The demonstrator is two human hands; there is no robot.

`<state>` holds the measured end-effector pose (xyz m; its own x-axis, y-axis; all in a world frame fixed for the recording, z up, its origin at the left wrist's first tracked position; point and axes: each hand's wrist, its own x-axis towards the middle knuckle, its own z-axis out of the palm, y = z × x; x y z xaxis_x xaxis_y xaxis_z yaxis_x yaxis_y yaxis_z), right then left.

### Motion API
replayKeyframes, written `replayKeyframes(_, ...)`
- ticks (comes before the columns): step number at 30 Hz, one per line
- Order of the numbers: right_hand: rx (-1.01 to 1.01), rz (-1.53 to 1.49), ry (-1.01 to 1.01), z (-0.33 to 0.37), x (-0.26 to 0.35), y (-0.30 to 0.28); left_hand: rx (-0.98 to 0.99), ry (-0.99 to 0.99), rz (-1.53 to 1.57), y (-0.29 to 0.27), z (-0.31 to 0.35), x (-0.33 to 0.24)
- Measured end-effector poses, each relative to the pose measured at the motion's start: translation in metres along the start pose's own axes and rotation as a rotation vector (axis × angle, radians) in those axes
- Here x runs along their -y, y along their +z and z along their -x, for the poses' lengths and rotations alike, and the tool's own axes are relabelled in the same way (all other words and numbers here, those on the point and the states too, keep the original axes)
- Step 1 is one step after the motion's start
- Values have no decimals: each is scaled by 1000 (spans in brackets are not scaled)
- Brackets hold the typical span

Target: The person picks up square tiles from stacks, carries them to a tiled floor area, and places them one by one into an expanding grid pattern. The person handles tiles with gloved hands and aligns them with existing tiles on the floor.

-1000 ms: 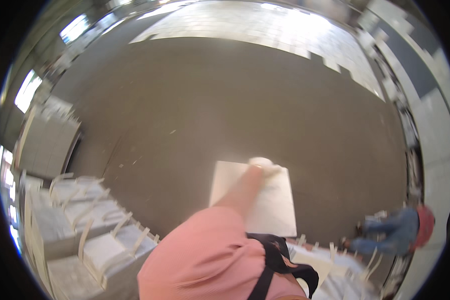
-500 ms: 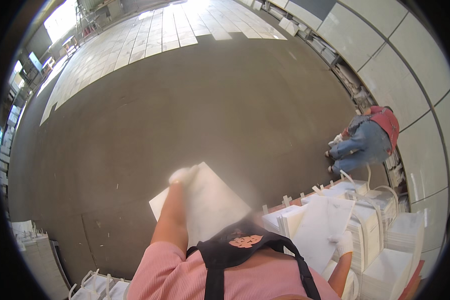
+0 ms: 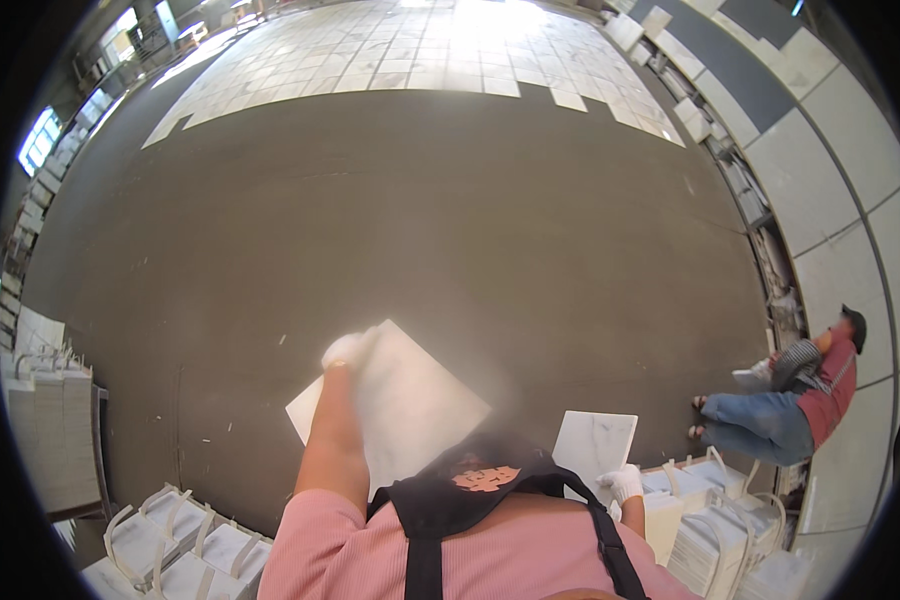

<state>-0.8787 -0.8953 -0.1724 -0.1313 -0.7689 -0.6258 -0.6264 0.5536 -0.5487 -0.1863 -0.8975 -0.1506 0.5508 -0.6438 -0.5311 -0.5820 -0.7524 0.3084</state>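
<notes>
In the head view, strapped stacks (image 3: 165,540) of pale slabs crowd the lower left, with a taller block of stacked slabs (image 3: 50,415) beyond them by the left rim, and further strapped bundles (image 3: 715,530) stand just beside the person's right arm. Past these bundles a co-worker (image 3: 805,400) in a red top and blue trousers bends beside the long row of large panels (image 3: 810,170), a whitish object near their hands. A dark apron bib (image 3: 490,470) with an orange patch hides the lower edge of the left tile (image 3: 420,385) and a corner of the right tile (image 3: 592,440); both tiles are in front of the person, above the floor (image 3: 400,240). The left hand (image 3: 344,350), white-gloved, pinches the left tile by its upper-left edge (glare blurs the fingers there). The right hand (image 3: 623,482), also gloved, is closed on the right tile's lower right edge. Both tiles are flat, straight-edged and whitish, the right one grey-veined like marble. The floor is matt grey-brown, meeting glossy pale paving (image 3: 370,70) along a stepped edge. The pink sleeve (image 3: 315,530) is finely ribbed; the bundles' bands curl upward in loops.
</notes>
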Motion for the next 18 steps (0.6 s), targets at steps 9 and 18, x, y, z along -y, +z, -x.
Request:
replayKeyframes(9, 164, 498, -148, -108, 139, 105, 16, -258, 188, -39, -44, 112)
replayKeyframes(18, 276, 942, -277, -244, 323, 223, -87, -546, 392, -128, -101, 184)
